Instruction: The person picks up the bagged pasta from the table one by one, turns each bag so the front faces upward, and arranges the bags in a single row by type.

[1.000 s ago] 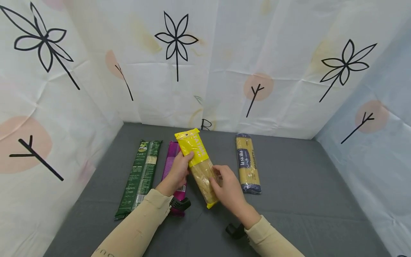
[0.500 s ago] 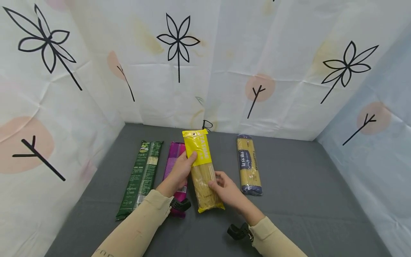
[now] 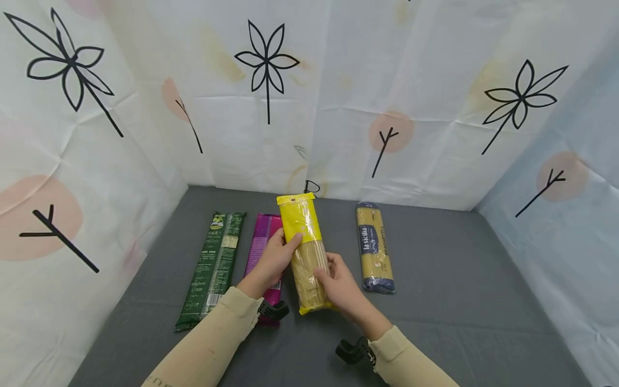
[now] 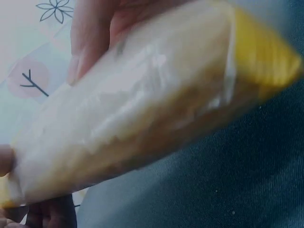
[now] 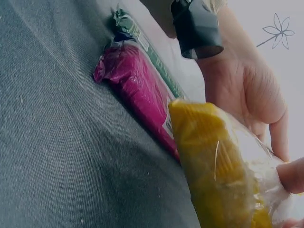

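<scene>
A yellow and clear pack of spaghetti (image 3: 309, 269) is held up between both hands, above the grey table, its yellow printed half toward the back. My left hand (image 3: 275, 255) grips its left edge near the middle, thumb over the front. Lower down, my right hand (image 3: 342, 282) pinches the right edge, thumb on the clear part. The left wrist view shows the pack's clear side (image 4: 133, 104) close up and blurred. In the right wrist view, the yellow end (image 5: 209, 152) of the pack hangs over the table. The fingers behind the pack are mostly hidden in the head view.
Partly behind my left hand lies a purple pack (image 3: 259, 236). Left of it is a green spaghetti pack (image 3: 213, 269). A pasta pack with blue ends (image 3: 374, 247) lies to the right. Patterned white cloth (image 3: 338, 80) walls the grey table (image 3: 450, 279) at the back and sides.
The pack has turned from a leftward tilt to more upright, its lower end swinging slightly right and then back. Both hands keep hold of it. The other packs stay in place.
</scene>
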A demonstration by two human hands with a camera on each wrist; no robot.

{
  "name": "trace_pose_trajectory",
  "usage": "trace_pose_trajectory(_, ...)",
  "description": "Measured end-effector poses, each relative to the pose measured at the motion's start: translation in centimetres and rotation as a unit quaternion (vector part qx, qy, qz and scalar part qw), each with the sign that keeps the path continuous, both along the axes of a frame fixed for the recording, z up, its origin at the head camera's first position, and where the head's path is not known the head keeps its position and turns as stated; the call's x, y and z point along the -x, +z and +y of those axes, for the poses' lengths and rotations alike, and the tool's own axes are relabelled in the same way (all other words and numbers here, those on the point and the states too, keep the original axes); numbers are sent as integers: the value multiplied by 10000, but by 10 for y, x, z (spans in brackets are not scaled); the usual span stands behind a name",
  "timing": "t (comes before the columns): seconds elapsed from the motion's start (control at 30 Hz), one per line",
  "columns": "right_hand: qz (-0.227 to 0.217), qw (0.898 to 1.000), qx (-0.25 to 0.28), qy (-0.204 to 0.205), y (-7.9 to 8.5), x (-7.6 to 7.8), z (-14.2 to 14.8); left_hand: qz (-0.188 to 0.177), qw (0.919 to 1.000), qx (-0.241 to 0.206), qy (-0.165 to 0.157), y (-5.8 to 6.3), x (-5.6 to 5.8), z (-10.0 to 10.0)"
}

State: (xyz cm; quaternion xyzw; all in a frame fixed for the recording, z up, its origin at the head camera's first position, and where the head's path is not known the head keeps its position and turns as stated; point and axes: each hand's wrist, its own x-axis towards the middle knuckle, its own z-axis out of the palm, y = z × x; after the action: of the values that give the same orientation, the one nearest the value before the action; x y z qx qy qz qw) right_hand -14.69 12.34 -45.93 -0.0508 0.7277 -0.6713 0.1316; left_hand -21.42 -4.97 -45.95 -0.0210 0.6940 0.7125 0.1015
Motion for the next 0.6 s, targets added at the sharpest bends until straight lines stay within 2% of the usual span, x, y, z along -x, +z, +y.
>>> trace_pose_trajectory(0.13,167,9996,-45,-238,1,0,0,160,9994,193,-242,-1,-1,3)
trace_pose_trajectory(0.3,232,9984,-175,-481,0,4,4,281,9979,441,-386,-4,-4,7)
trace_pose_trajectory(0.5,237,9957,-152,-881,-3,12,10,608,9905,875,-870,-9,-12,15)
trace_pose_trajectory(0.6,170,9943,-131,-1041,-2,16,13,656,9871,1067,-994,-12,-17,19)
